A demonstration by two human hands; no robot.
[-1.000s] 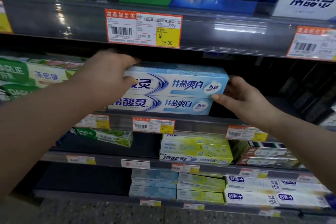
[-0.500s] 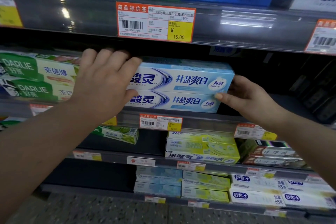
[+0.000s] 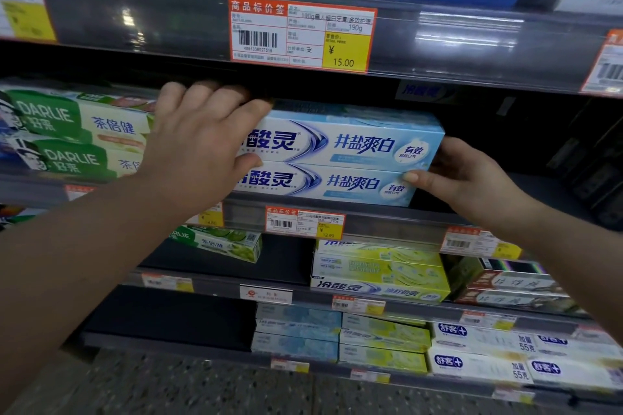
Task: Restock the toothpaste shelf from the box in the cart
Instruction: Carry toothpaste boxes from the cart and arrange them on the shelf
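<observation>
Two stacked blue-white toothpaste boxes [image 3: 354,145] are sitting on the shelf [image 3: 387,222]. Left hand [image 3: 202,152] is clasping their left end, fingers over top; right hand [image 3: 468,175] is gripping the right end.

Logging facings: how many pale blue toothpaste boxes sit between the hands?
2: the upper pale blue cardboard toothpaste box, and the lower pale blue box beneath it. More may hide behind.

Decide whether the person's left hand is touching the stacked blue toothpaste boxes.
Touching. The head view shows the left hand laid over the left end of the blue toothpaste boxes, fingers on top, thumb against the front face.
</observation>
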